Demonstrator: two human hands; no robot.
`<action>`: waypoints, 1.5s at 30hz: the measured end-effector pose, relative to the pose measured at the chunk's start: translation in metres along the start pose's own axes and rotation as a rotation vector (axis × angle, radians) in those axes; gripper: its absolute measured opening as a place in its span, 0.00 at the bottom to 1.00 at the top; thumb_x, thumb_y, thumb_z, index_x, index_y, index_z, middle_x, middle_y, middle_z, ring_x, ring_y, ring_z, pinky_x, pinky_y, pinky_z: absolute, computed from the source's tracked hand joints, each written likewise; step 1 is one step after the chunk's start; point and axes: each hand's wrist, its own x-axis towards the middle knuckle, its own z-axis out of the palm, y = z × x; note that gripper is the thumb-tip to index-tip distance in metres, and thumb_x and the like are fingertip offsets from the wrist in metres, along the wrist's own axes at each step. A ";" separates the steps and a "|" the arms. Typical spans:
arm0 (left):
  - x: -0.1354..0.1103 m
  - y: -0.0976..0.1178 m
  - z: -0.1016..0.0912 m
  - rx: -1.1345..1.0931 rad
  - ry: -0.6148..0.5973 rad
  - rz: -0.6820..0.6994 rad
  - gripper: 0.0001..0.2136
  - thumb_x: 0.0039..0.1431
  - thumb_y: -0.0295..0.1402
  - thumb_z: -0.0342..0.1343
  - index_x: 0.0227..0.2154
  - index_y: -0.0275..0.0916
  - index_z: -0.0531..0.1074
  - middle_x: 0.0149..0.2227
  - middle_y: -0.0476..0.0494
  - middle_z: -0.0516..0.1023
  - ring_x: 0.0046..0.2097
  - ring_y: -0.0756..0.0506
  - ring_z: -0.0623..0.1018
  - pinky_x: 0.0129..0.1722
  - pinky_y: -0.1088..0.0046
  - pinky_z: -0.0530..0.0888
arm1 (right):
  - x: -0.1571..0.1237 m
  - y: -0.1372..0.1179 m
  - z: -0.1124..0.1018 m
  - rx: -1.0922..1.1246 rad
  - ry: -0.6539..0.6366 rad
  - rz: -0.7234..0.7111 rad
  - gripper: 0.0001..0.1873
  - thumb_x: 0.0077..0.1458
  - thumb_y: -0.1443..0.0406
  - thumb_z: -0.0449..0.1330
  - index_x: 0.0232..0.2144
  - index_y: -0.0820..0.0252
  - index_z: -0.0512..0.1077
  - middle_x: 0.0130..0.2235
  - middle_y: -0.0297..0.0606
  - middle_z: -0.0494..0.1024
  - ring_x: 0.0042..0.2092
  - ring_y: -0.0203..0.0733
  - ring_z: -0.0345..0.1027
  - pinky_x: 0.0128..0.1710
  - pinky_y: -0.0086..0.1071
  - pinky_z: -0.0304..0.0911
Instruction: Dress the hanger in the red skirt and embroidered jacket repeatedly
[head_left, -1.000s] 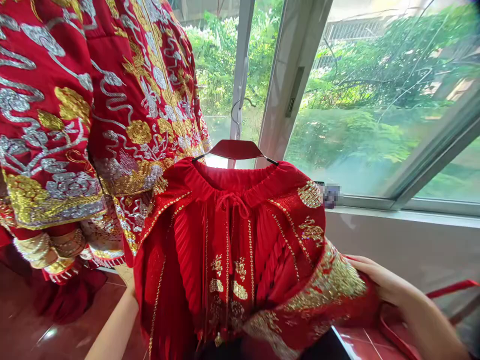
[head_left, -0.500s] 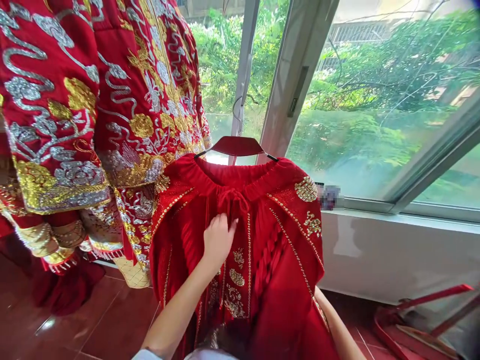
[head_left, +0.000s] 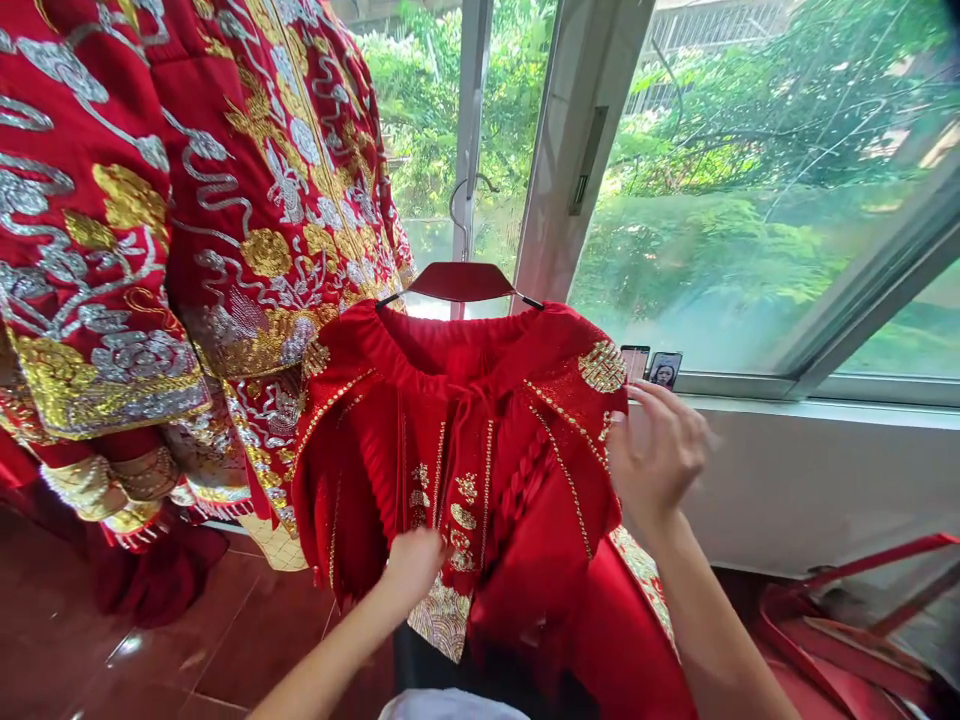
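A red cape-like garment point(head_left: 525, 480) with gold beaded trim and a gathered, tied neckline hangs on a dark red hanger point(head_left: 460, 281). Low at its front, my left hand point(head_left: 416, 568) is closed on the garment near the embroidered front panel; its fingertips are partly hidden and slightly blurred. My right hand point(head_left: 664, 450) is at the shoulder on the right, beside the round gold patch point(head_left: 602, 366), with thumb and fingers pinching the cape's outer edge. Below the left hand a pale gold embroidered piece point(head_left: 441, 618) hangs down.
Heavily embroidered red jackets point(head_left: 262, 200) hang close on the left. Behind the hanger is a sliding window frame point(head_left: 555, 150). Two phones lean on the sill, one of them a phone point(head_left: 664, 370) with a lit screen. A red folded metal frame point(head_left: 817, 620) stands at lower right.
My left hand has moved down from the neck tie to the lower front. My right hand has come up from behind the garment's side to its shoulder. The view has shifted slightly.
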 end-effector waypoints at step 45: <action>0.008 0.011 -0.141 0.562 0.670 0.758 0.10 0.62 0.31 0.49 0.40 0.35 0.75 0.41 0.41 0.78 0.46 0.42 0.75 0.61 0.58 0.61 | -0.049 -0.145 0.075 0.569 -0.808 0.467 0.17 0.59 0.66 0.50 0.45 0.64 0.73 0.35 0.45 0.81 0.34 0.44 0.74 0.33 0.31 0.65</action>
